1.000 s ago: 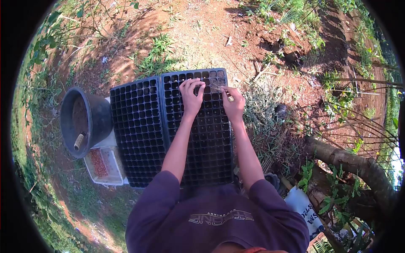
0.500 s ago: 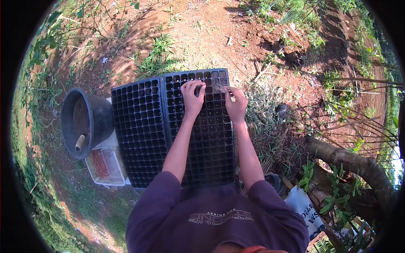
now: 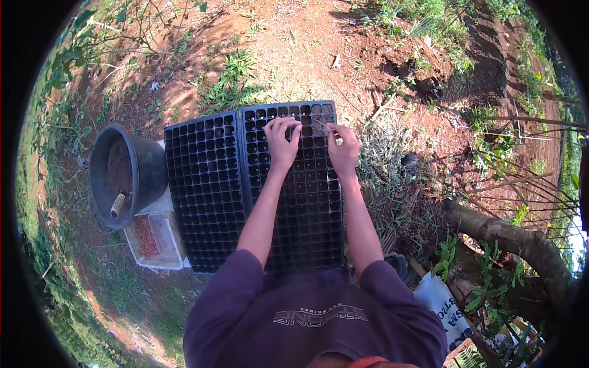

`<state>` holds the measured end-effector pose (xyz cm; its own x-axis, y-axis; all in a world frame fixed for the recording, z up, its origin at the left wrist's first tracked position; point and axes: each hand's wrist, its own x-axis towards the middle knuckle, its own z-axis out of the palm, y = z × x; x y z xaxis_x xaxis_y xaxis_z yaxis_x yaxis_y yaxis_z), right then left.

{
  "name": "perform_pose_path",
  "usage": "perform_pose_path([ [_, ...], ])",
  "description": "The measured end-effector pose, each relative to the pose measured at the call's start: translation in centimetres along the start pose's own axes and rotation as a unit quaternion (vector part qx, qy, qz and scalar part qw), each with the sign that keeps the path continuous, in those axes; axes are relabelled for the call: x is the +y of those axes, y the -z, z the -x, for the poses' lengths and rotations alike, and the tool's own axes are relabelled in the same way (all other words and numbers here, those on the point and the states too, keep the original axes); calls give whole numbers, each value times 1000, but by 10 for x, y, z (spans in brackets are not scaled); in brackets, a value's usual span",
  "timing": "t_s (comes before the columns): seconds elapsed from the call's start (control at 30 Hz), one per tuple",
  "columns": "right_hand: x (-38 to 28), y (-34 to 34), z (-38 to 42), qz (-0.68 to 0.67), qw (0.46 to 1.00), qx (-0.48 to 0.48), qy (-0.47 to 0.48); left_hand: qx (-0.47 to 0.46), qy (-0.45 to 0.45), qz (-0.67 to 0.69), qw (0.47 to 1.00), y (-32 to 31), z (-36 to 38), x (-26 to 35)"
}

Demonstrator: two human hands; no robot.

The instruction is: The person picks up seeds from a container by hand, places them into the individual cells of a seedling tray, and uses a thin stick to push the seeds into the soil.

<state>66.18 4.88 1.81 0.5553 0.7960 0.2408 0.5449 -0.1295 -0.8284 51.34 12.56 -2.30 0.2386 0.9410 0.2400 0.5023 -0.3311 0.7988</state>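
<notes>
Two black seedling trays lie side by side, the left tray (image 3: 205, 190) and the right tray (image 3: 294, 202). Over the upper part of the right tray is my left hand (image 3: 283, 140), its fingers curled and pinched on something too small to make out. To its right, near the tray's right edge, my right hand (image 3: 343, 147) pinches a thin stick (image 3: 322, 124). The stick's tip points left over a few soil-filled cells (image 3: 323, 112) in the top right corner. Small pale specks show in several other cells.
A dark round tub (image 3: 150, 175) with a light-handled tool (image 3: 118, 204) stands at the left. Below it is a clear container (image 3: 170, 242) holding reddish seeds (image 3: 145, 238). A thick branch (image 3: 509, 236) and a white printed bag (image 3: 443, 303) lie at the right.
Both hands keep nearly the same pose over the right tray. The view has shifted very slightly.
</notes>
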Motion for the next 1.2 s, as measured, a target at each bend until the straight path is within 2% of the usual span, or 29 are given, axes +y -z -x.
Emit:
perform_pose_path([
  [0.4,1,-6,-7,37,998,19,51,26,7,-21,999,-2,0,4],
  [0.5,1,-5,-1,24,999,-7,31,35,-9,-27,999,-3,-1,4],
  [0.63,1,-1,1,41,999,9,19,28,1,-17,999,-3,-1,8],
  [0.83,3,-6,-4,16,1000,8,25,29,-9,-14,999,-4,0,7],
  [0.93,2,-5,-1,29,998,20,56,35,-11,-12,999,-3,0,7],
  [1.03,-5,1,-3,35,999,10,22,29,-4,-10,1000,-4,1,8],
  [1.13,-2,-4,-8,40,998,24,41,29,0,-7,1000,-2,2,9],
  [1.2,-3,-4,-6,21,999,12,22,26,1,-8,1000,-1,3,8],
])
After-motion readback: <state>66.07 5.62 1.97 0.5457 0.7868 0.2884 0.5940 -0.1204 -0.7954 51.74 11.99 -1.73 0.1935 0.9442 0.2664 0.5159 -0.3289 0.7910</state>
